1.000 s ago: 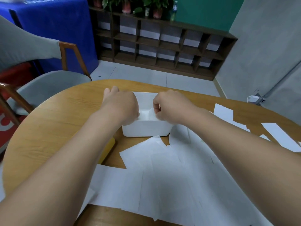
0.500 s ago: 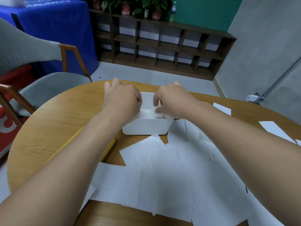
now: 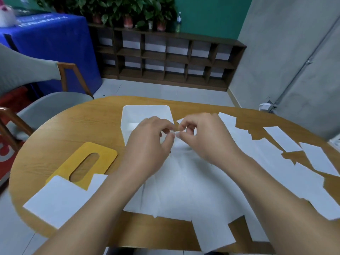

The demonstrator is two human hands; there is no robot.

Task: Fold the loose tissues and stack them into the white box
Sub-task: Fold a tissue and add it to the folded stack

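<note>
Tissue [image 3: 181, 173] mid-lift off the loose pile, white box [image 3: 147, 115] just behind the fingertips. Tip: keep both pinches on the same edge, pull it taut, then fold edge to edge before boxing. Left hand [image 3: 149, 144] and right hand [image 3: 204, 138] nearly touching, thumbs and forefingers pinching the tissue's top edge, other fingers curled. Yellow lid [image 3: 82, 162] left of the hands.

This looks like an office or meeting room: an oval wooden table [image 3: 55, 137] with a grey upholstered chair [image 3: 46, 107], a low dark cubby shelf [image 3: 165, 59] topped with potted plants [image 3: 127, 13], a blue-draped table [image 3: 51, 46], green and grey walls.
</note>
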